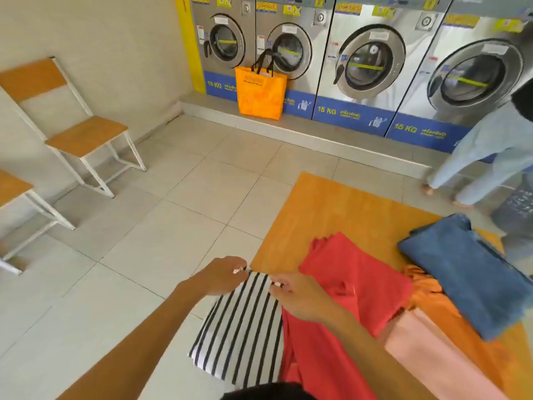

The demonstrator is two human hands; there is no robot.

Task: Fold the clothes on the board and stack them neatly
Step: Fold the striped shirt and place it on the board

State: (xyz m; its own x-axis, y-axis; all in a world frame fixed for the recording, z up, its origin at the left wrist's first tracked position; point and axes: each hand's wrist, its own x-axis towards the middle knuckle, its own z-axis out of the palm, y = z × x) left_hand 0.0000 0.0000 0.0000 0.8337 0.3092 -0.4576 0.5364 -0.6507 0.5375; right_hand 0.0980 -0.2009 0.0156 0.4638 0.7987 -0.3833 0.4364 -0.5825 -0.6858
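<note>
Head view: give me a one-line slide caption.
Both hands, left hand and right hand, pinch the striped garment's top edge beside red cloth on the board.

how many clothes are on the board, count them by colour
striped black and white: 1, both hands pinching its top edge
red: 1
blue: 1, folded
orange: 1, mostly hidden under the others
pale pink: 1
total: 5 that I can tell apart
</note>
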